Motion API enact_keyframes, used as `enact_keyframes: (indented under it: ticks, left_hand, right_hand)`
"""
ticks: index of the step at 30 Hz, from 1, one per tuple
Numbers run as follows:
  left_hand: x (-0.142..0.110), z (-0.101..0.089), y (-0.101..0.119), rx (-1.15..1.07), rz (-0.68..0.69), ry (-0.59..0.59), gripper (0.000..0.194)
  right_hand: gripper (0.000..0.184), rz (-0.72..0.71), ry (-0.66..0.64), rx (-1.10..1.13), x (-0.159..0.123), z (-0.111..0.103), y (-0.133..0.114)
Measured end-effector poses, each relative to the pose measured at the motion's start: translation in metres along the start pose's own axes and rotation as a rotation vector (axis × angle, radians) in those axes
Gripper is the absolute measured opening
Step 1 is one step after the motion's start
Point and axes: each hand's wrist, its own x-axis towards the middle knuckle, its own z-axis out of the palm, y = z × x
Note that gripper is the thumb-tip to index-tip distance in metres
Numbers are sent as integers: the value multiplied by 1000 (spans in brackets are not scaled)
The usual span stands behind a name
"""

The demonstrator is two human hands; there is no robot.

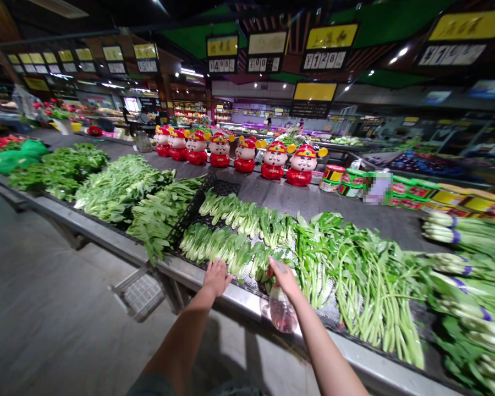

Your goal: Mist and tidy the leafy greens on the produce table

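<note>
In the head view, my right hand (284,279) is wrapped round the neck of a clear spray bottle (282,312), whose see-through body hangs below the hand over the metal edge. Its head is mostly hidden by my fingers. My left hand (218,276) rests at the front edge of the stand, thumb apart and fingertips close to the bok choy (214,242); whether they touch the leaves I cannot tell. The bok choy lies in two rows, front and back (247,217). Beside it on the right are long-stemmed leafy greens (367,275).
Leafy greens (111,187) fill the stand to the left, past a black crate wall (192,212). Bundles with purple bands (457,236) lie right. Red figurines (219,151) and stacked tins (350,181) line the back. A metal rail (239,300) runs along the front, above a grey basket (140,291).
</note>
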Motion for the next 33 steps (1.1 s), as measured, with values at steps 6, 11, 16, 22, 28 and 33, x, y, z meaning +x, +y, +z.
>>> enact_keyframes:
  ticks: [6,11,16,22,28,33]
  left_hand:
    - [3,-3,12,-8,-20,99,68]
    - [12,-3,39,3,91,78,67]
    - [18,3,61,18,155,44,67]
    - [17,9,67,69,165,-33,68]
    - [17,11,66,86,157,-47,69]
    - [17,12,66,83,160,-41,69]
  right_hand:
    - [64,13,94,17,2,-22,9]
    - [62,8,124,6,-3,-34,4]
    - [60,96,87,-7,-17,-36,2]
    - [55,156,84,7,-27,-38,13]
    - [57,91,129,-16,-21,-41,20]
    - [59,64,80,-28,-20,-43,17]
